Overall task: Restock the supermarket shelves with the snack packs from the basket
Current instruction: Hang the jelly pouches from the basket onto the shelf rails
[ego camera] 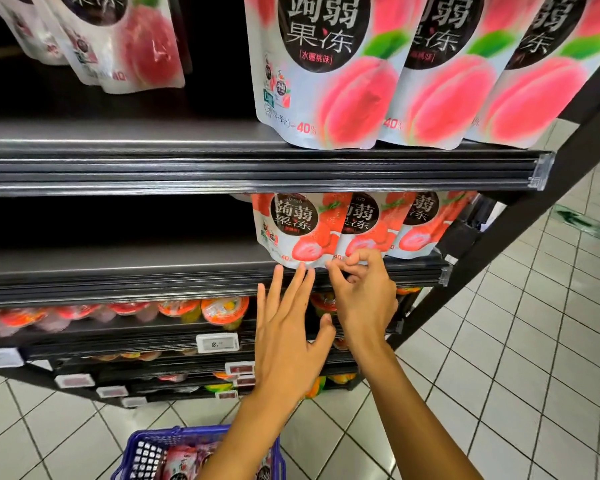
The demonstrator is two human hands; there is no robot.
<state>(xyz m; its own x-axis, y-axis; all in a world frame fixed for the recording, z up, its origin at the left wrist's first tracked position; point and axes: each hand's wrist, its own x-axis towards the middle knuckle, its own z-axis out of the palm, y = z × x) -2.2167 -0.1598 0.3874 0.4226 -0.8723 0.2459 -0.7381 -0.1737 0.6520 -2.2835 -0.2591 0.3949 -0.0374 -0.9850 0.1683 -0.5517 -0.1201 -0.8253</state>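
Three strawberry jelly packs stand in a row at the right end of the middle shelf (118, 271). My left hand (288, 341) has straight fingers whose tips touch the bottom edge of the leftmost strawberry pack (291, 230). My right hand (361, 292) pinches the bottom edge of the second strawberry pack (361, 223) with curled fingers. A third strawberry pack (420, 223) leans behind it. The blue basket (136, 448) sits on the floor below, with pink snack packs (181, 459) inside, partly hidden by my left forearm.
Peach jelly packs (326, 71) stand on the top shelf (187, 164), more at upper left (125, 39). Jelly cups (222, 310) fill the lower shelves with price tags (217, 342). White tiled floor (499, 341) lies to the right of the black shelf frame.
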